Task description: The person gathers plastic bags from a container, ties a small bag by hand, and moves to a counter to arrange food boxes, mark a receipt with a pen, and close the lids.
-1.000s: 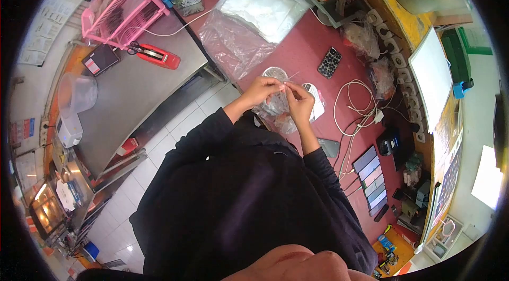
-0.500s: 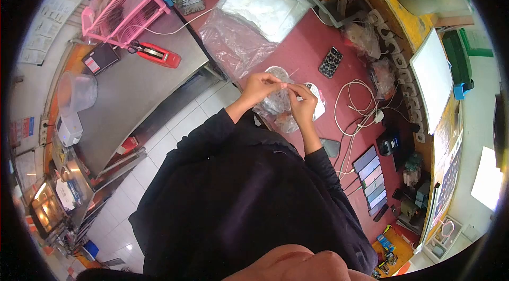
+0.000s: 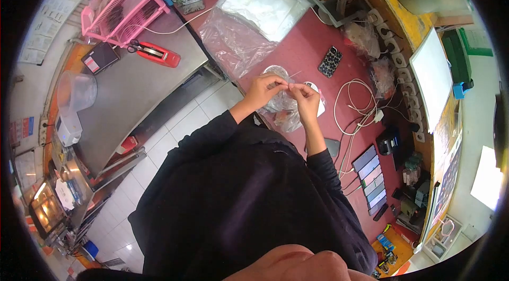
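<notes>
My left hand [image 3: 263, 91] and my right hand [image 3: 305, 99] meet fingertip to fingertip over the red table. Both are pinched closed on something too small to make out. Below and between them lies a crumpled clear plastic bag [image 3: 286, 118]. A white round container [image 3: 275, 71] is partly hidden behind my left hand, and a white item [image 3: 321, 107] shows beside my right hand. A thin pale stick or tie [image 3: 296, 74] points out just beyond my fingertips.
A stack of clear plastic sheets [image 3: 265, 5] lies on the red table [image 3: 302, 42]. To the right are a patterned phone [image 3: 330, 62], coiled white cables [image 3: 360, 116] and a row of phones [image 3: 371, 179]. A red tape dispenser [image 3: 159, 55] and pink rack [image 3: 124, 5] stand left.
Both hands have shifted slightly to the right, their fingertips still together. The fingers of my left hand are bent a little differently.
</notes>
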Motion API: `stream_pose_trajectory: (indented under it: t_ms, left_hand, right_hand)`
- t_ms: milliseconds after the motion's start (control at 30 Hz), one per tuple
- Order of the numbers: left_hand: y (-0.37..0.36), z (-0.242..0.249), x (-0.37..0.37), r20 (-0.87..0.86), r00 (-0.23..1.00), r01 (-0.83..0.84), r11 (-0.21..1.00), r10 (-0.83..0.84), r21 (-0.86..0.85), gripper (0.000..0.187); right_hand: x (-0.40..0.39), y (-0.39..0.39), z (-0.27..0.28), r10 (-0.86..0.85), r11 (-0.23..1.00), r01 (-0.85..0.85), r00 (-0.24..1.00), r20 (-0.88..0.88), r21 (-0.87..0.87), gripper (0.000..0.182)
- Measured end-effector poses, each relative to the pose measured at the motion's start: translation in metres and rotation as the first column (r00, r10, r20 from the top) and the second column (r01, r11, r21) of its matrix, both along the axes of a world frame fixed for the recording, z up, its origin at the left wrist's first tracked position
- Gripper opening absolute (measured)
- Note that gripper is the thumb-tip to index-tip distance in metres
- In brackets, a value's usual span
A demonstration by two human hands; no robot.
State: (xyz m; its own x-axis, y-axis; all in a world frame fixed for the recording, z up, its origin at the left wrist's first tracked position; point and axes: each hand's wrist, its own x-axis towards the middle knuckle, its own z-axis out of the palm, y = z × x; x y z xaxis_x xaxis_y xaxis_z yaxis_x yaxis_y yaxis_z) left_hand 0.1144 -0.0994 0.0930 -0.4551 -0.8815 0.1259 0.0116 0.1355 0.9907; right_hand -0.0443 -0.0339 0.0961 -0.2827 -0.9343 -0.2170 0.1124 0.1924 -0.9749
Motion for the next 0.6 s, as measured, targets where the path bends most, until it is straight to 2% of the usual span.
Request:
stream_pose_trajectory:
  t_ms: [167, 233, 300, 367, 433, 500, 533, 600]
  left_hand:
    - [-0.001, -0.002, -0.001, 0.035, 0.999, -0.002, 0.963, 0.012, -0.27, 0.01]
    - [-0.001, -0.003, -0.001, 0.067, 0.997, -0.004, 0.952, 0.026, -0.306, 0.011]
    - [-0.001, -0.005, -0.002, 0.099, 0.994, -0.002, 0.94, 0.038, -0.34, 0.012]
    - [-0.003, -0.006, -0.003, 0.087, 0.986, -0.075, 0.843, 0.143, -0.533, 0.014]
    - [0.0, -0.006, -0.002, 0.123, 0.978, -0.089, 0.872, 0.168, -0.481, 0.013]
    - [0.001, -0.011, 0.0, 0.161, 0.968, -0.107, 0.897, 0.193, -0.429, 0.013]
    - [0.003, -0.019, 0.002, 0.138, 0.969, -0.141, 0.913, 0.207, -0.382, 0.014]
    - [0.005, -0.017, 0.001, 0.115, 0.97, -0.165, 0.928, 0.214, -0.335, 0.014]
  right_hand:
    - [0.0, -0.004, 0.008, 0.023, 0.999, -0.022, 0.999, -0.038, 0.04, 0.016]
    - [0.001, -0.004, 0.01, 0.023, 0.999, -0.02, 0.996, -0.081, 0.03, 0.015]
    - [0.0, -0.004, 0.007, 0.099, 0.995, -0.084, 0.9, -0.425, 0.054, 0.016]
    - [0.0, -0.004, 0.007, 0.049, 0.998, -0.06, 0.903, -0.427, -0.013, 0.015]
    - [0.0, -0.005, 0.009, 0.003, 0.996, -0.041, 0.905, -0.425, -0.08, 0.014]
    - [-0.006, -0.006, 0.01, -0.127, 0.98, 0.096, 0.977, -0.172, -0.175, 0.015]
    - [-0.011, -0.005, 0.011, -0.126, 0.98, 0.096, 0.977, -0.172, -0.174, 0.015]
    - [-0.017, -0.008, 0.023, -0.152, 0.986, 0.149, 0.987, -0.052, -0.07, 0.02]
